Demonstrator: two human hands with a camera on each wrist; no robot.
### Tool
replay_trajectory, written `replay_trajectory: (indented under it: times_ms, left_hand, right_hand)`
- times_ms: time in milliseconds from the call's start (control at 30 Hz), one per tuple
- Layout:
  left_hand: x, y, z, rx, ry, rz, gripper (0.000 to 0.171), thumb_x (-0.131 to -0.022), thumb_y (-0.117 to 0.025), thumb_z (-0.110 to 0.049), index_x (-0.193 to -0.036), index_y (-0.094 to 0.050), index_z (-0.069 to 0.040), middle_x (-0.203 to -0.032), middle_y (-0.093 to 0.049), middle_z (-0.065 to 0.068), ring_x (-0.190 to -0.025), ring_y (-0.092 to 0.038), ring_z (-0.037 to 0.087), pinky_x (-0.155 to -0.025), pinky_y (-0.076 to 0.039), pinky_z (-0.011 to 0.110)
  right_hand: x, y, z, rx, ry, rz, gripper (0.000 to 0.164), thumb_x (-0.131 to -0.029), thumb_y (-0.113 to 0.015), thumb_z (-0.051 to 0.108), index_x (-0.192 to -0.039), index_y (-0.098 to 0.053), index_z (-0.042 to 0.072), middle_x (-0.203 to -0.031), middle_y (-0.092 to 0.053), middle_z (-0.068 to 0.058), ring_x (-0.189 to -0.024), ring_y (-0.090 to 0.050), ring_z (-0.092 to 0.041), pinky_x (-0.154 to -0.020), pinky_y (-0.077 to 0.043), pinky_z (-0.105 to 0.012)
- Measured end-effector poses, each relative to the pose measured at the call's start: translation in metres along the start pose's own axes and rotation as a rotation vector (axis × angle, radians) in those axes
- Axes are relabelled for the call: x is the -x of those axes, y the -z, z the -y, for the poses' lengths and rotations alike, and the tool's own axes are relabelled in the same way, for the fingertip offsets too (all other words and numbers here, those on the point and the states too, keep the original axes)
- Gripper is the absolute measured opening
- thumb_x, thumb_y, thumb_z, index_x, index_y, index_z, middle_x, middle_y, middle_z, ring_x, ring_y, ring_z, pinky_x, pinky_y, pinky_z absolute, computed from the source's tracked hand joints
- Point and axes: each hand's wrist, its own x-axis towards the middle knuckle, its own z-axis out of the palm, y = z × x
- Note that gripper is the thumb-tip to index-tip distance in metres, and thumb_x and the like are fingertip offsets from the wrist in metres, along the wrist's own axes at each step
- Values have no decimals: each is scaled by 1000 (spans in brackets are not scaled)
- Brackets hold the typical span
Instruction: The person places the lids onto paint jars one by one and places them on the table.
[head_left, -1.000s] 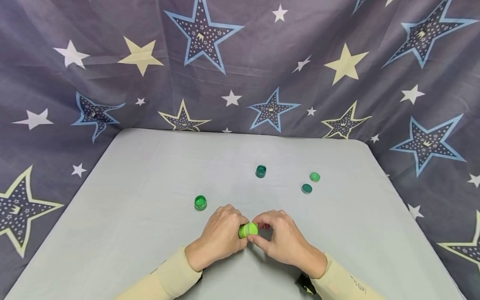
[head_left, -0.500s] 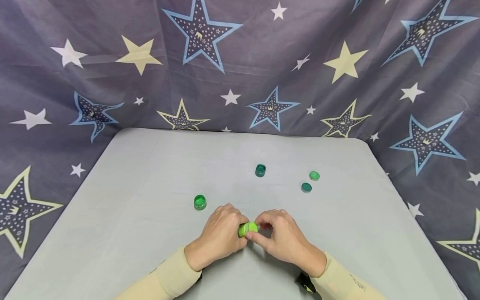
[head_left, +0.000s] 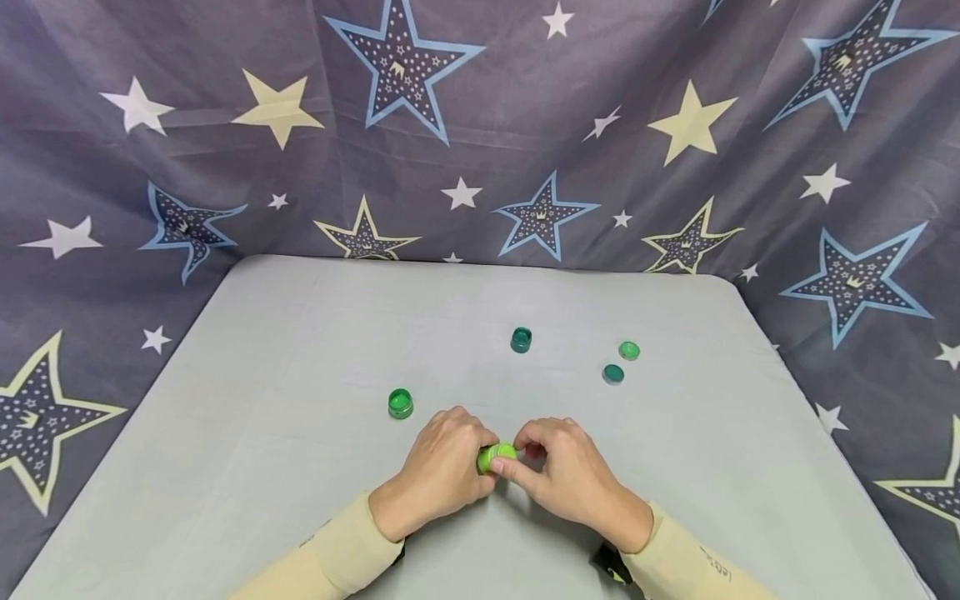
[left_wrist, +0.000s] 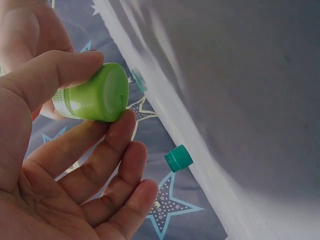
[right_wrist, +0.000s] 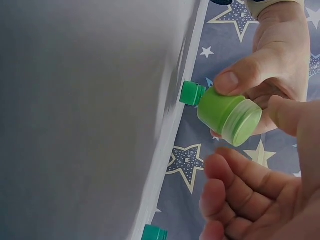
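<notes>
My left hand [head_left: 448,462] holds a small lime-green paint jar [left_wrist: 100,95] off the table, thumb on one side and fingertips on the other. The jar is tilted, its pale translucent lid [right_wrist: 242,122] facing my right hand [head_left: 562,475]. In the head view, the right thumb overlaps the lid. The right wrist view shows a small gap between the lid and the right thumb and fingers, which curve loosely around it. An uncapped green jar [head_left: 401,404] stands left of the hands, and an uncapped dark teal jar [head_left: 521,340] farther back.
Two loose lids lie at the right on the white-covered table [head_left: 300,350]: a light green lid [head_left: 629,351] and a teal lid [head_left: 613,374]. Behind the table hangs a dark star-patterned cloth [head_left: 450,158].
The right thumb has moved up and over the lid from its lower edge. My left hand stays in place with the jar; the jars and lids on the table have not moved.
</notes>
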Motion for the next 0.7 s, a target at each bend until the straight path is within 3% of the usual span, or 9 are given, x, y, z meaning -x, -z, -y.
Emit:
replay_trajectory:
  times_ms: [267,433,700]
  left_hand:
    - [0,0,0,-1,-9,-11,25,-65,-90,-12,-68,-67,-20,-63,-53,-12,-67,-44,9,-70,-41,31]
    - [0,0,0,3,-12,-20,26,-66,-91,-13,-66,-66,-21,-62,-55,-11,-66,-45,9,-70,-41,31]
    - [0,0,0,6,-12,-14,25,-67,-91,-13,-68,-67,-22,-64,-57,-11,-68,-46,9,-71,-42,31]
  right_hand:
    - [2,2,-2,-54,74,17,36,-79,-89,29,-107,-71,16,-91,-65,9,-81,-61,-15,-75,-45,-30]
    - [3,1,-3,-82,127,29,37,-76,-90,17,-108,-70,20,-96,-65,13,-84,-61,-14,-76,-45,-30]
    - [2,1,-2,-84,121,41,37,-75,-90,11,-105,-70,20,-93,-64,13,-83,-59,-14,-77,-44,-30]
